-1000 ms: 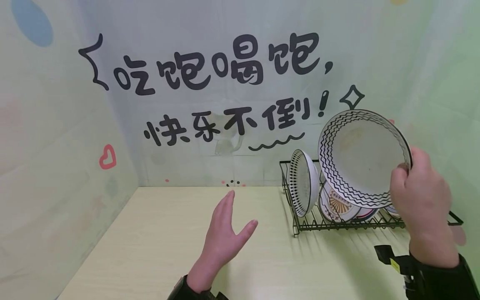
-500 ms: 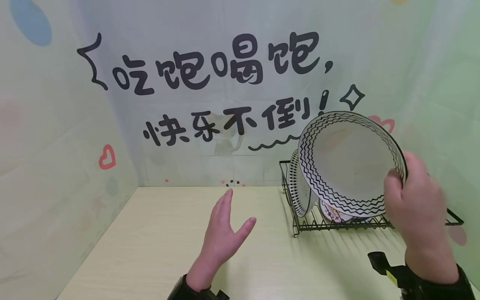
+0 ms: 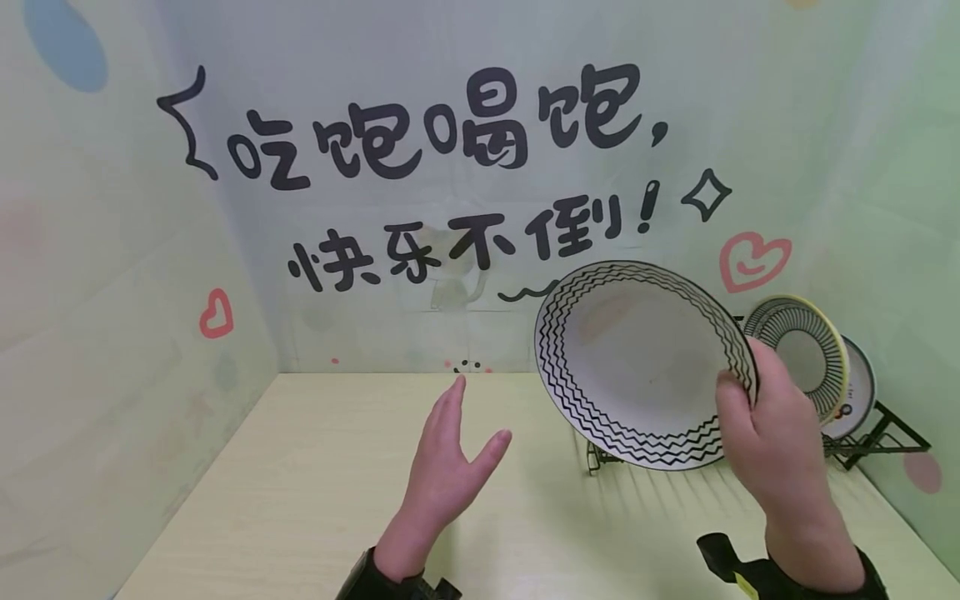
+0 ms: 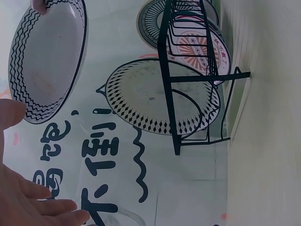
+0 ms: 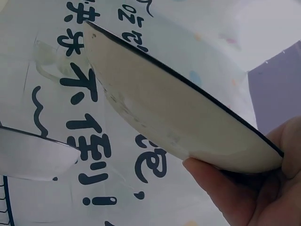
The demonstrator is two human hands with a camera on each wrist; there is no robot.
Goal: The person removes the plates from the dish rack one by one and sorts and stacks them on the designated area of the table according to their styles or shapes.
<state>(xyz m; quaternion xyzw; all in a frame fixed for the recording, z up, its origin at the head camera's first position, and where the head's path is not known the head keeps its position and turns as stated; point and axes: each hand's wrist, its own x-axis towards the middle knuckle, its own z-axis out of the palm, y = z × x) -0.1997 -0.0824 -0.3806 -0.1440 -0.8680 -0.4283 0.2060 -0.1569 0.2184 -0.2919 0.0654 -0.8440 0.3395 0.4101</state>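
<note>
My right hand [image 3: 776,442] grips the right rim of a deep white plate [image 3: 637,367] with black wavy lines round its edge, thumb on the inner face. The plate is held up and tilted, its inside towards the head camera. In the right wrist view the plain underside of the plate [image 5: 164,108] shows, with fingers against it. My left hand [image 3: 442,483] is raised left of the plate, fingers straight, thumb spread, holding nothing. In the left wrist view the plate [image 4: 47,61] is apart from the left hand [image 4: 33,197].
Behind the plate stands a black wire dish rack [image 3: 873,437], partly hidden. It holds a yellow-rimmed striped plate [image 3: 801,354], a diamond-edged dish [image 4: 136,94] and an orange-patterned plate [image 4: 193,49]. A pale wooden table [image 3: 300,483] lies below, with a printed cloth wall [image 3: 390,333] behind.
My right hand has carried the wavy-edged plate left and down, away from the rack's right end, uncovering the yellow-rimmed plate. The left hand has barely moved.
</note>
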